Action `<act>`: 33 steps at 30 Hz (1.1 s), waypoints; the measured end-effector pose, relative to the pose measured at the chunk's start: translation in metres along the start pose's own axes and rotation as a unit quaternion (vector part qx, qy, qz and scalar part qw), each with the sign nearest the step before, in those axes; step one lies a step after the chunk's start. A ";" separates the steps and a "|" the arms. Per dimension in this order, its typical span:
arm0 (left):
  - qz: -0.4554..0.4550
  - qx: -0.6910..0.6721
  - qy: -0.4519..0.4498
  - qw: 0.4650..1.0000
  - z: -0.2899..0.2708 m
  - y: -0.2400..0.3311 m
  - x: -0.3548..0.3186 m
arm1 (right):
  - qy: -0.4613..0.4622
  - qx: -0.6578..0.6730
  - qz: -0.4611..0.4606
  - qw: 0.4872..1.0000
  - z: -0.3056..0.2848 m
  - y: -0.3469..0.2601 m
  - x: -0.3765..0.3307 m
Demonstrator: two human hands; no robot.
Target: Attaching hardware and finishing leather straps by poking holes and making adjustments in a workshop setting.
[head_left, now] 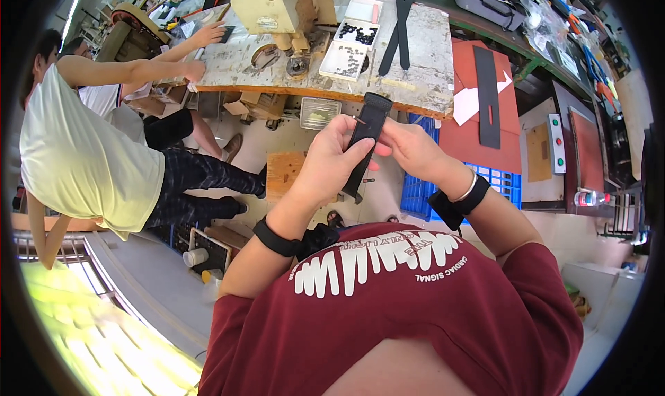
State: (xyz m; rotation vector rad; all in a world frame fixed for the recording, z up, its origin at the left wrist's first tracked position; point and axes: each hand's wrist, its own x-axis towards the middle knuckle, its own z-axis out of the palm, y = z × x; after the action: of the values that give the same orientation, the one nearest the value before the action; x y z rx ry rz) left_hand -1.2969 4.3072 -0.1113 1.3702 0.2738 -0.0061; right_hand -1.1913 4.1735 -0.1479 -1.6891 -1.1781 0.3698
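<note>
A black strap [375, 116], apparently leather, is held upright in front of me, just off the bench's near edge. Its upper end is wide and rounded, and the lower part runs down behind my fingers. My left hand [331, 162] is closed around it, thumb lying across its face. From the other side, my right hand [419, 155] pinches the strap's edge with bent fingers; whether a small part is also between those fingertips is hidden. A thin small piece [359, 120] shows at the strap's left edge, too small to name.
A worn workbench [422, 56] bears a white compartment box [355, 74] of small black and silver pieces, crossed black straps [396, 39] and a cream machine [273, 8]. At left a co-worker [104, 146] reaches over the bench. Right are reddish sheets [457, 143] and a blue crate [509, 186].
</note>
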 end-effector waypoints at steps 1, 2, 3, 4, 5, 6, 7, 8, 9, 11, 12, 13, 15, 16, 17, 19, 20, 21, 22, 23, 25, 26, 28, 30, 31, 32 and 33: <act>0.002 -0.008 0.001 1.000 0.000 0.000 0.000 | -0.005 0.003 -0.007 1.000 0.001 -0.001 -0.001; 0.001 -0.009 0.000 1.000 0.000 -0.001 0.000 | -0.010 0.006 -0.013 1.000 0.001 -0.001 -0.001; 0.011 -0.008 -0.001 1.000 -0.001 -0.002 0.000 | -0.010 0.006 -0.013 1.000 0.001 0.000 -0.001; 0.021 -0.008 -0.002 1.000 -0.002 -0.003 0.001 | 0.005 -0.027 -0.058 0.998 0.000 0.003 -0.001; 0.020 -0.009 -0.002 1.000 -0.003 -0.005 0.001 | 0.020 -0.060 -0.102 0.993 -0.002 0.006 -0.001; 0.031 -0.033 -0.024 0.999 -0.006 -0.006 0.000 | 0.018 -0.059 -0.102 0.993 -0.005 0.006 0.000; 0.041 -0.057 -0.045 0.996 -0.008 -0.006 -0.002 | 0.013 -0.130 -0.135 0.982 -0.010 0.005 0.000; 0.040 -0.058 -0.043 0.997 -0.010 -0.006 -0.003 | 0.007 -0.201 -0.167 0.965 -0.014 0.004 0.000; 0.024 -0.083 -0.057 0.995 -0.010 -0.006 -0.006 | 0.006 -0.200 -0.167 0.965 -0.019 0.004 0.000; 0.009 -0.108 -0.068 0.992 -0.015 -0.007 -0.012 | -0.069 -0.252 -0.177 0.949 -0.030 0.005 0.000; 0.048 -0.185 -0.074 0.979 -0.024 -0.006 -0.017 | -0.051 -0.272 -0.166 0.947 -0.039 0.013 -0.001; 0.089 -0.260 -0.075 0.959 -0.035 -0.004 -0.023 | -0.035 -0.288 -0.157 0.944 -0.048 0.026 -0.005; 0.110 -0.242 -0.046 0.963 -0.060 0.031 -0.031 | -0.008 -0.336 -0.044 0.941 -0.080 0.062 -0.030; 0.094 -0.185 0.003 0.978 -0.063 0.039 -0.032 | 0.019 -0.325 -0.001 0.945 -0.090 0.065 -0.039; 0.078 -0.133 0.030 0.988 -0.066 0.038 -0.028 | 0.046 -0.311 0.040 0.949 -0.091 0.065 -0.041; 0.063 -0.054 0.081 0.993 -0.057 0.035 -0.020 | 0.054 -0.243 0.056 0.967 -0.085 0.036 -0.025; 0.062 -0.039 0.081 0.994 -0.058 0.031 -0.020 | 0.063 -0.177 0.084 0.979 -0.079 0.022 -0.017; 0.064 -0.011 0.102 0.993 -0.053 0.030 -0.020 | 0.063 -0.177 0.079 0.979 -0.070 0.013 -0.010; 0.068 -0.010 0.102 0.992 -0.051 0.028 -0.020 | 0.075 -0.146 0.048 0.985 -0.060 0.003 -0.003; 0.073 -0.010 0.102 0.992 -0.050 0.025 -0.019 | 0.087 -0.114 0.017 0.989 -0.052 -0.005 0.002; 0.072 -0.010 0.104 0.992 -0.051 0.023 -0.019 | 0.066 -0.122 0.003 0.990 -0.039 -0.015 0.007; 0.069 -0.010 0.108 0.992 -0.051 0.022 -0.019 | 0.043 -0.127 -0.009 0.991 -0.034 -0.020 0.008; 0.069 -0.017 0.112 0.991 -0.052 0.021 -0.019 | 0.043 -0.117 -0.006 0.992 -0.025 -0.027 0.012; 0.068 -0.025 0.116 0.991 -0.053 0.021 -0.020 | 0.046 -0.100 0.019 0.994 -0.021 -0.025 0.015; 0.065 -0.023 0.118 0.991 -0.053 0.021 -0.020 | 0.044 -0.100 0.018 0.994 -0.018 -0.023 0.018; 0.062 -0.022 0.121 0.991 -0.053 0.021 -0.020 | 0.058 -0.008 0.021 0.998 -0.012 -0.022 0.024; 0.062 -0.023 0.123 0.990 -0.055 0.019 -0.020 | 0.070 0.084 0.024 0.994 -0.007 -0.023 0.030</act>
State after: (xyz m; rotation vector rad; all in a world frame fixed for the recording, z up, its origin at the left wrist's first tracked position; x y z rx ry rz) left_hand -1.3235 4.3608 -0.0983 1.3395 0.3911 0.2724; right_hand -1.1844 4.1958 -0.1167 -1.5724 -0.9780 0.3631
